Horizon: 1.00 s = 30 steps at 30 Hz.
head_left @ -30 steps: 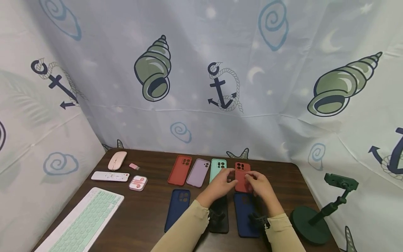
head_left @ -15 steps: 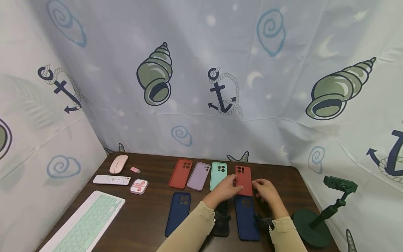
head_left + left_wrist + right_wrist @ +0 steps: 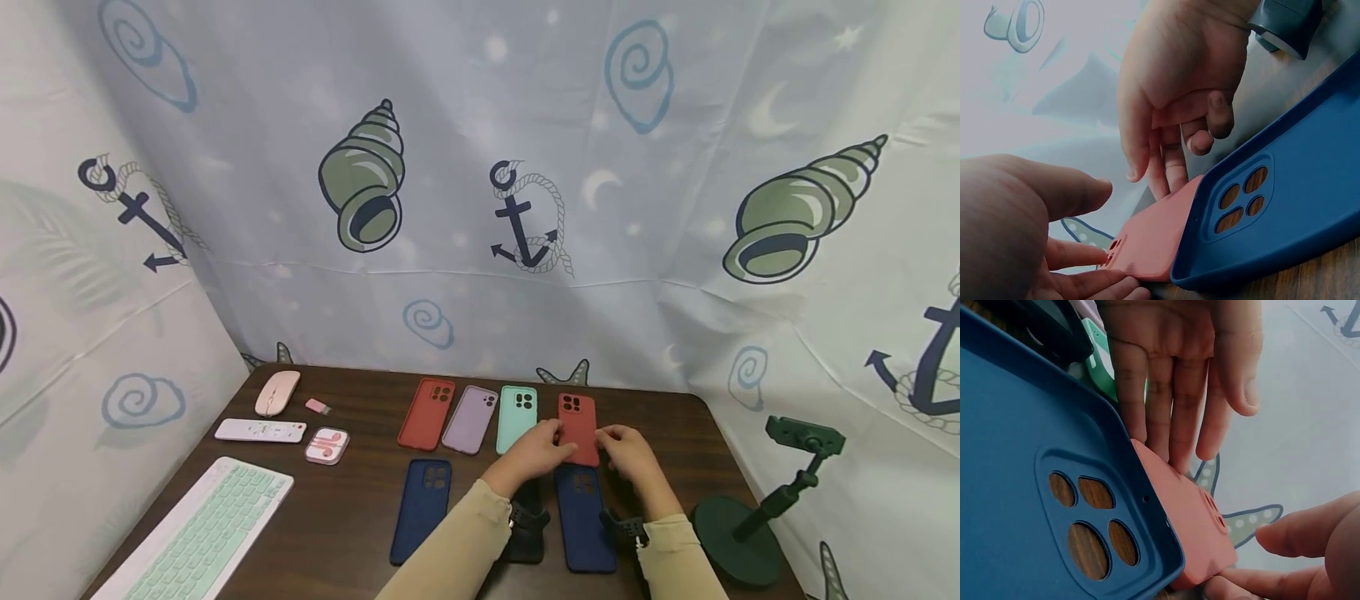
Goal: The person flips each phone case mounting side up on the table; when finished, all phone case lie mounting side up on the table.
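A red phone case [image 3: 579,425] lies flat on the dark wooden table at the right end of the back row. On its left edge rest the straight fingers of my left hand [image 3: 534,452], thumb held above the case. My right hand [image 3: 632,454] has its fingertips right at the opposite long edge. Both wrist views show the thumbs apart from the red surface. Directly in front is a dark blue phone case [image 3: 585,525], its open inside facing up in the left wrist view. Beside it, a black phone case [image 3: 525,546] is partly hidden under my left wrist.
Left along the back row lie mint [image 3: 516,421], lilac [image 3: 469,419] and another red case [image 3: 426,414]. A second blue case [image 3: 420,508] sits in front. Farther left are a keyboard [image 3: 202,533], remote [image 3: 260,430], mouse [image 3: 277,393] and boxed earphones [image 3: 327,446]. A green stand [image 3: 738,542] is at right.
My hands have come slightly nearer along the red case's sides, the left thumb now over its lower part. Over the last half second both hands stay almost still.
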Each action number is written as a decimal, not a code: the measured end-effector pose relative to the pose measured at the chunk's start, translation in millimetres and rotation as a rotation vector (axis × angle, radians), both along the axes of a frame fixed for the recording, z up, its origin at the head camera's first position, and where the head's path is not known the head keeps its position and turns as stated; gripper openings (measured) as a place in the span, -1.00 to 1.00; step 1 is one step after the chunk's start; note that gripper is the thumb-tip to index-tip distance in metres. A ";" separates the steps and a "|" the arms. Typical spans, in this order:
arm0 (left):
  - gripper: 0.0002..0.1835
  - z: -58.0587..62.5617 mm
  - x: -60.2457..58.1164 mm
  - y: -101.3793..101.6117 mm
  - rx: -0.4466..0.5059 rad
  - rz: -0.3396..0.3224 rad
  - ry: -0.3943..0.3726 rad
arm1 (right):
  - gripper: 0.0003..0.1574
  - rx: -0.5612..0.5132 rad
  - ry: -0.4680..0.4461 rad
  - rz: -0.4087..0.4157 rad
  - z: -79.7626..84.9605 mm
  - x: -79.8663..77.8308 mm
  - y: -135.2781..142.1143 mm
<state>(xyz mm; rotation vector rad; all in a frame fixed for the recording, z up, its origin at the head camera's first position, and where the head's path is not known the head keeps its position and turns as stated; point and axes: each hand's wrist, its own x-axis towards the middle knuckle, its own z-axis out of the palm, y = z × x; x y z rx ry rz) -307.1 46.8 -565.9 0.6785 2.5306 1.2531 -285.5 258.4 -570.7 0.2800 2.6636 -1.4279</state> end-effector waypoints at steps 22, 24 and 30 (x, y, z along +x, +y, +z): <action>-0.53 -3.8 -3.4 5.8 0.043 -0.016 0.038 | -0.59 -0.007 0.135 0.004 13.4 3.2 -2.8; -0.54 -4.2 -3.5 6.5 0.053 -0.026 0.042 | -0.60 -0.011 0.162 0.012 15.1 3.5 -3.9; -0.49 -2.8 -2.0 7.2 0.103 -0.050 0.025 | -0.59 -0.017 0.232 0.049 16.0 2.8 -8.0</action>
